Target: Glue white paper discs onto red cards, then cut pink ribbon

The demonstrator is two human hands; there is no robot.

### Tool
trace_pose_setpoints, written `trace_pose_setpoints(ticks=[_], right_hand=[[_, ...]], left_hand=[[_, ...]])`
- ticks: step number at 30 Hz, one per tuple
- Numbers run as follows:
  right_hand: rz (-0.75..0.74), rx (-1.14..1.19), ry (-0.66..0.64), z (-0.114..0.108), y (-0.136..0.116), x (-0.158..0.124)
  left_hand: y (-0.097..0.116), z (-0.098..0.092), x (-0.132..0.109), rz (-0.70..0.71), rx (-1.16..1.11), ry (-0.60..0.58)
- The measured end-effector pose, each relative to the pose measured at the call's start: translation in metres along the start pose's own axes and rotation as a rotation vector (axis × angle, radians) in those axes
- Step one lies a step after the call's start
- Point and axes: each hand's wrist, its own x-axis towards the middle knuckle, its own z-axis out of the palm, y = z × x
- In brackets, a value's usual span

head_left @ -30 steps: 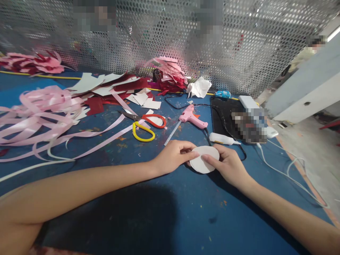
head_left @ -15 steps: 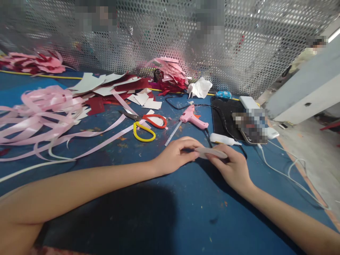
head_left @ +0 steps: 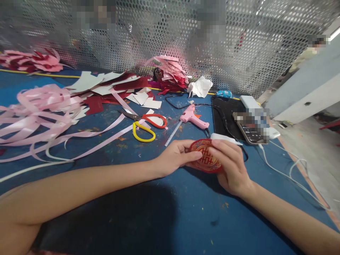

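A round red paper piece (head_left: 206, 161) with a gold double-happiness character and ornate border is held above the blue table, its patterned face towards me. My left hand (head_left: 176, 157) pinches its left edge, thumb lying on the front. Around its right side my right hand (head_left: 233, 164) is closed, fingers over the front edge. Just beyond the hands lies a pink glue gun (head_left: 191, 117) with a clear glue stick in its back end. Partly behind the right hand is a white bottle (head_left: 224, 138). Scissors (head_left: 143, 122) with one red and one yellow handle rest to the left.
Pink ribbon (head_left: 47, 113) is heaped at the left, beside white and dark red paper scraps (head_left: 103, 85). A phone (head_left: 251, 132) and a white power bank (head_left: 252, 106) lie on a black tablet-like slab (head_left: 217, 117). Perforated metal sheeting (head_left: 148, 32) borders the table's back.
The round piece was pale and seen nearly edge-on; now it is turned so its red and gold face shows. My right fingers have shifted onto its front edge.
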Motion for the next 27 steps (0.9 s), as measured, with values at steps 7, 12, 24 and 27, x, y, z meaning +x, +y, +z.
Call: trace_pose_setpoints(ticks=[7,12,24,27], right_hand=[[0.316,0.3,-0.053,-0.005,-0.006,-0.003],[0.581,0.442,-0.12,-0.003,-0.014,-0.004],[0.626,0.503,-0.473,-0.009,-0.015,-0.002],[0.712,0.567,-0.468,-0.008,-0.015,-0.003]], left_hand=[[0.002,-0.009,0.007,0.1,0.054,0.078],[0.004,-0.005,0.003,0.173,0.177,0.031],[0.002,-0.004,-0.001,-0.077,0.448,0.088],[0.005,-0.004,0.0,-0.046,0.579,0.099]])
